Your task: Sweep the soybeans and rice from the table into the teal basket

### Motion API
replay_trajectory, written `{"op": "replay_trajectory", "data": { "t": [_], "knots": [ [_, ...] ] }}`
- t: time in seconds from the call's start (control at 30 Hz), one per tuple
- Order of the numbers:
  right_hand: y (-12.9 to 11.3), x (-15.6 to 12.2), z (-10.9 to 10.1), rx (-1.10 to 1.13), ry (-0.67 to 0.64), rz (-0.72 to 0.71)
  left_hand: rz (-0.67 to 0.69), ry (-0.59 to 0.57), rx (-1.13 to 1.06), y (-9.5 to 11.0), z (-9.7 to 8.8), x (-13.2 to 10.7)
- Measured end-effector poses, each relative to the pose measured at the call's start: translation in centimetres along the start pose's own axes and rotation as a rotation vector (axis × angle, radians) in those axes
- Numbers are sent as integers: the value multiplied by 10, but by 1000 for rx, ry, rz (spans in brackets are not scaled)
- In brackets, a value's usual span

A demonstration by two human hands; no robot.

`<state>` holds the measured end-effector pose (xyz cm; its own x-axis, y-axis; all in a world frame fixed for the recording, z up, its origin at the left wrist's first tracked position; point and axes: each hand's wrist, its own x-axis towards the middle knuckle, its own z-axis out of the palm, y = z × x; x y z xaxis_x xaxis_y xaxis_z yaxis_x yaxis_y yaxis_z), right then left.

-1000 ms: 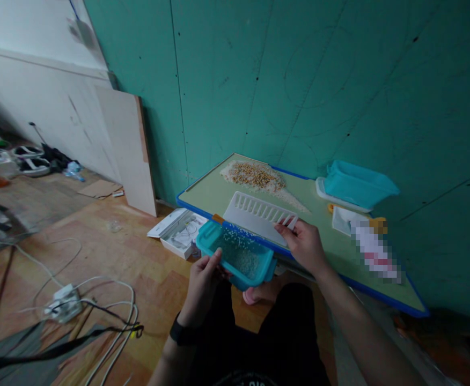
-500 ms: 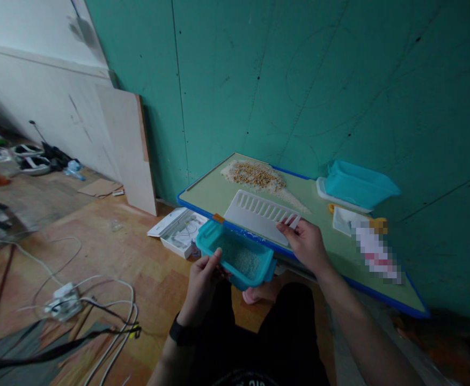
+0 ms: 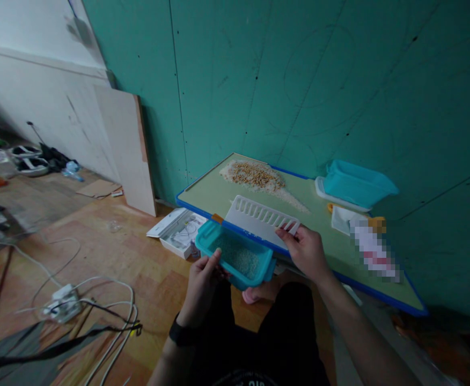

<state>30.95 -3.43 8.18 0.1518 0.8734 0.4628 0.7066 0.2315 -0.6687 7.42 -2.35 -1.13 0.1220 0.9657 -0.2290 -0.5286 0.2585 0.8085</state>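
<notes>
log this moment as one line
left hand: holds teal tub below table edge | right hand: holds white slotted plate at table edge | grain heap: on table

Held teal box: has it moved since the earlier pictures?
No: against the orange tab, the teal box shows no clear shift either way.

A makeshift work corner in a bare, roughly finished room is pictured, with a low blue-edged table (image 3: 213, 197) set up in it. Behind the table, the space is bounded by green wall panels (image 3: 227, 80), marked by seams, dark spots and drawn lines. To the table's left, a pale board (image 3: 124, 150) is propped upright. Wood-patterned flooring (image 3: 158, 305) is seen below the table, strewn well to its left with a power strip (image 3: 64, 303) and loose cables (image 3: 132, 300). Whether a home or a workshop is shown cannot be told.
</notes>
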Motion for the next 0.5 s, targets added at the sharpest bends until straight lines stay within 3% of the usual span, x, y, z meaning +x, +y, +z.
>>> {"op": "replay_trajectory", "data": {
  "t": [0.13, 0.37, 0.5],
  "knots": [
    [2, -2, -8, 29, 19, 31, 14, -9, -3, 0, 0, 0],
    [25, -12, -51, -68, 164, 75, 8, -32, -30, -3, -2, 1],
    [25, -25, -51, -146, 126, 58, 23, -36, -18, -2, 1, -1]
  ]
}}
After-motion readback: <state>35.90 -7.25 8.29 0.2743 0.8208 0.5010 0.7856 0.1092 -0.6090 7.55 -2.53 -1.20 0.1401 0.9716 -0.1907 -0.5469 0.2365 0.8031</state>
